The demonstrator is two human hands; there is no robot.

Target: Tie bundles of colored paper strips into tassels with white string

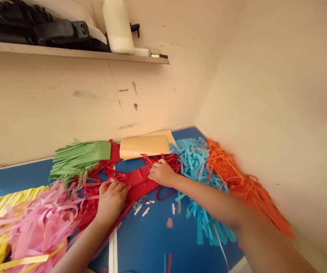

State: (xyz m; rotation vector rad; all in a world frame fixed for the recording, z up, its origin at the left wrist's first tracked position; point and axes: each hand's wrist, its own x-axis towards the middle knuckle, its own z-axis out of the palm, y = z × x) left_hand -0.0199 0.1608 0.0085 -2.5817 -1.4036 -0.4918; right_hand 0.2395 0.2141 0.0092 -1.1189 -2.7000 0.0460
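A sheet of red crepe paper (140, 178), cut into strips at its ends, lies at a slant across the blue table between my hands. My left hand (112, 199) has its fingers bent over the paper's left part, gripping it where the strips spread out. With its fingers curled, my right hand (163, 173) holds the paper's right end; the thumb and fingertips are partly hidden. Red strips trail beneath and beside both hands.
Green (80, 157), pink (42, 220) and yellow (15, 201) fringes lie left; light blue (194, 159) and orange (246, 193) ones lie right. Folded tan paper (145, 146) rests by the wall. White scraps (145, 211) dot the blue table (152, 246). A shelf (75, 53) holds a white bottle (118, 28).
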